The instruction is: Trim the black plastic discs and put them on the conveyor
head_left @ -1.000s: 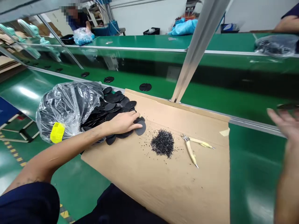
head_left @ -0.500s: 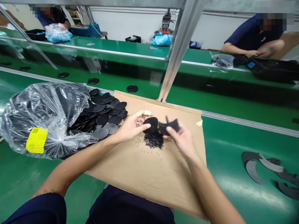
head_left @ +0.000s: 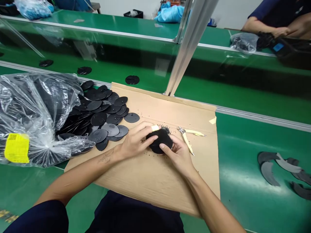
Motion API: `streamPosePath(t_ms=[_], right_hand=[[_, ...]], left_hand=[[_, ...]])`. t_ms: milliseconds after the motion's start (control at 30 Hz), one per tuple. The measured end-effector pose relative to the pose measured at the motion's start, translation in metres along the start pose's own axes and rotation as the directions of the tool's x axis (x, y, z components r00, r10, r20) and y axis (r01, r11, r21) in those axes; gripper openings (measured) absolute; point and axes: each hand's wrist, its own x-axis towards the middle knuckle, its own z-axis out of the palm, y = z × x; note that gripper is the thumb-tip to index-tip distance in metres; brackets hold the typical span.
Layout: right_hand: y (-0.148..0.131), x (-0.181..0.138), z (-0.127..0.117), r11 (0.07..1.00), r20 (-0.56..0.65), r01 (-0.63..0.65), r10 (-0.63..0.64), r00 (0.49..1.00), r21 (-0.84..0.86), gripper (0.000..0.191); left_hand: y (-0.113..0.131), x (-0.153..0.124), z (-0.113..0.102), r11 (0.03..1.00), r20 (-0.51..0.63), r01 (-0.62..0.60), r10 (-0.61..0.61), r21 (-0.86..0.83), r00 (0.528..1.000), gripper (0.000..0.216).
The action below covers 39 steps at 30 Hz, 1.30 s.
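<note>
Above the cardboard sheet (head_left: 145, 176), both hands meet at black plastic pieces. My left hand (head_left: 138, 139), with a pale wrap on one finger, is closed on a flat black disc (head_left: 155, 139). My right hand (head_left: 178, 153) grips a curved black piece (head_left: 167, 138) against it; the border between the two dark shapes cannot be made out. Behind them lies a small heap of black plastic bits (head_left: 166, 129), partly hidden. Nippers with pale yellow handles (head_left: 187, 139) rest on the cardboard right of the hands. A pile of black discs (head_left: 99, 118) spreads to the left.
A clear plastic bag (head_left: 46, 110) with a yellow label slumps at the left. Curved black pieces (head_left: 269, 173) lie on the green table (head_left: 247, 207) at right. A metal post (head_left: 182, 55) and clear panel stand ahead; a co-worker's arms (head_left: 274, 30) show beyond.
My hands have come together, bringing the curved piece from the right against the disc. The nippers, covered by my right hand before, now show. The view has tilted downward.
</note>
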Motion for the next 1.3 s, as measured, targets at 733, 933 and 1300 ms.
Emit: streamPosePath(t_ms=[733, 933, 1300], right_hand=[[-0.004, -0.008, 0.004, 0.920, -0.072, 0.289, -0.318, 0.945, -0.264, 0.015], [-0.007, -0.009, 0.003, 0.783, 0.044, 0.443, -0.473, 0.880, -0.437, 0.009], [-0.006, -0.012, -0.002, 0.623, 0.112, 0.506, -0.560, 0.821, -0.596, 0.017]], left_hand=[[0.008, -0.002, 0.007, 0.993, 0.061, 0.110, -0.107, -0.050, 0.992, 0.036], [0.004, 0.001, 0.003, 0.991, 0.110, -0.090, 0.100, -0.098, 0.989, 0.016], [0.004, 0.006, 0.000, 0.980, 0.131, -0.168, 0.181, -0.105, 0.975, 0.019]])
